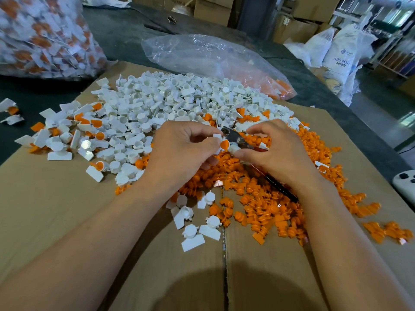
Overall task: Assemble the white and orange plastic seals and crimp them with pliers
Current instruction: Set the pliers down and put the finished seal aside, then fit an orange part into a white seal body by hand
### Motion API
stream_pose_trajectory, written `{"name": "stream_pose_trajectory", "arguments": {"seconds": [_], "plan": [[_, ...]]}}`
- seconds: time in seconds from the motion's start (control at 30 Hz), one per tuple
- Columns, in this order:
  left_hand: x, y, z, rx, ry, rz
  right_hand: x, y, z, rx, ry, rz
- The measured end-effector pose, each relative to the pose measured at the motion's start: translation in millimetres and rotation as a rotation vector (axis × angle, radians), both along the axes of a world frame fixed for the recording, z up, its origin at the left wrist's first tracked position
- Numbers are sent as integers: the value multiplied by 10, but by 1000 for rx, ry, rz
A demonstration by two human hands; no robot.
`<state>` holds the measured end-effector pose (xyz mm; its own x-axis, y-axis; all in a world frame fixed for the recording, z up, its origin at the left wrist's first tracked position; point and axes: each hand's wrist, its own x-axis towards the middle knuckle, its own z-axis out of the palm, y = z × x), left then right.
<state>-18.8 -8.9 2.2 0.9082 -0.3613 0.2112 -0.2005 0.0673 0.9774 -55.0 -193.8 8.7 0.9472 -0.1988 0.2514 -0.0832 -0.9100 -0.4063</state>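
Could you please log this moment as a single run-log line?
stage: seal at pliers, crimp unconfirmed | left hand: pinches seal | right hand: holds pliers | white parts, orange parts loose on cardboard

White and orange on brown
We see white seal shells [170,102], bright orange inserts [269,205], plain brown cardboard [56,209] and a dark grey tabletop [125,34]; the assembled seal [223,144] is white with an orange centre.
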Motion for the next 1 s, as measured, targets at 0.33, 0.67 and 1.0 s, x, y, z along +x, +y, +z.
{"name": "stream_pose_trajectory", "arguments": {"seconds": [0.33, 0.67, 1.0], "plan": [[36, -1, 9, -59, 90, -20, -111, 321, 60, 400, -186, 357], [23, -3, 28, -110, 198, -118, -105, 321, 29, 463, -217, 372], [39, 16, 52, -206, 296, -157, -91, 344, 12, 513, -236, 356]]}}
